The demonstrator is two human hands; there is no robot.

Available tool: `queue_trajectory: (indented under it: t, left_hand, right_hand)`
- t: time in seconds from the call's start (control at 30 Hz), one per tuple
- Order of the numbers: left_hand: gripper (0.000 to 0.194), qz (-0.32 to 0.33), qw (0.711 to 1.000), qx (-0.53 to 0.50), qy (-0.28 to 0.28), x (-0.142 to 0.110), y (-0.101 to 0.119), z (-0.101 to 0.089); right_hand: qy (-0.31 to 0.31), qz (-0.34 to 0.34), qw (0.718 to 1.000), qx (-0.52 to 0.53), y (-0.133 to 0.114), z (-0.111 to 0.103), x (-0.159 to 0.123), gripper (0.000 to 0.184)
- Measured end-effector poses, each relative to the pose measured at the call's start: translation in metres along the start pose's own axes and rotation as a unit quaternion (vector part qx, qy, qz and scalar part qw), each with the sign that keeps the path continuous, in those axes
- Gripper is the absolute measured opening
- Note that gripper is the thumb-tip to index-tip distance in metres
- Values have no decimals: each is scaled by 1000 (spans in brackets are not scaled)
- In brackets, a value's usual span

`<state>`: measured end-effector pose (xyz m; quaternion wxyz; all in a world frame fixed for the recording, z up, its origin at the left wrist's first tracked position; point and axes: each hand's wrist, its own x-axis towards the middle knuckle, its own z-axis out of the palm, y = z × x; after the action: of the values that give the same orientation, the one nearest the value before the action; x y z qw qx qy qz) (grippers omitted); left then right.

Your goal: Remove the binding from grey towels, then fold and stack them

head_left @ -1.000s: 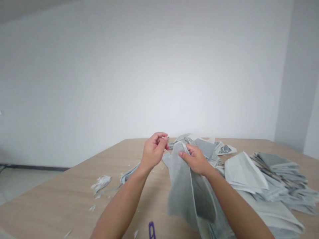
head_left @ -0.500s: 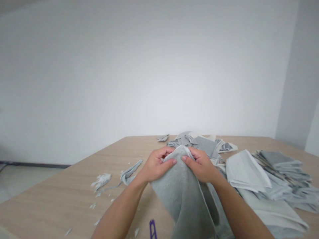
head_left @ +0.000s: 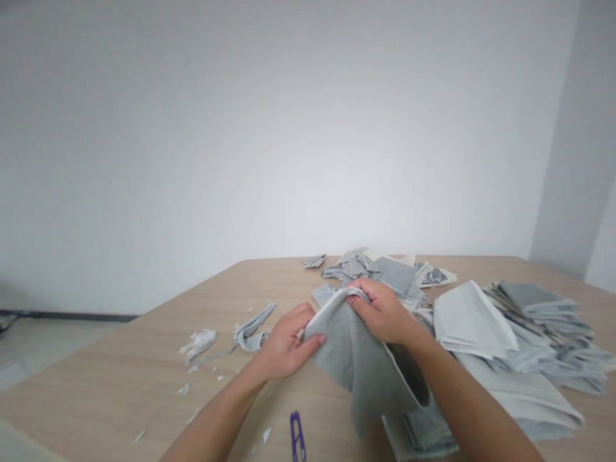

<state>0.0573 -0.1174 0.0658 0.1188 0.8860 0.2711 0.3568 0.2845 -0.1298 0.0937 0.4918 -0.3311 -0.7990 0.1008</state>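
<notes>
Left-hand grip [head_left: 287, 344] pinches the pale edge of a grey cloth [head_left: 353, 359], thumb on near face. Right-hand grip [head_left: 382, 314] pinches the same edge, right and slightly farther off. Cloth hangs below both, above wooden counter [head_left: 231, 289]. Near, left of cloth: purple tool [head_left: 298, 439], lying flat, partly out of frame. Left: white scraps [head_left: 198, 345]; grey strip [head_left: 248, 337], curled, just right of them. Far: loose heap of grey and cream pieces [head_left: 394, 274]. Right: white folded cloth [head_left: 474, 321] beside a layered grey stack [head_left: 553, 333]. Pale wall [head_left: 308, 128] behind.

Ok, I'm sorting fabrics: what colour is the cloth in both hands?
Grey cloth with a whitish edge; clearest in the head view.
</notes>
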Motion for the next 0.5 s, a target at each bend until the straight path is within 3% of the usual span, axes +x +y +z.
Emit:
queue_trajectory:
  t: [0.13,0.23,0.37,0.5]
  left_hand:
    - [23,25,998,27,49,-1,-1,-4]
    - [21,21,999,-3,40,0,0,-8]
    - [24,36,996,-58,-66,3,-1,-10]
    - [33,48,981,-41,-183,3,-4,-5]
  right_hand:
    - [-4,10,1000,2,2,1,0,14]
    - [26,7,1000,3,4,0,-2,15]
    - [61,3,998,4,5,-4,-2,16]
    - [70,-17,997,-4,5,-9,-3,16]
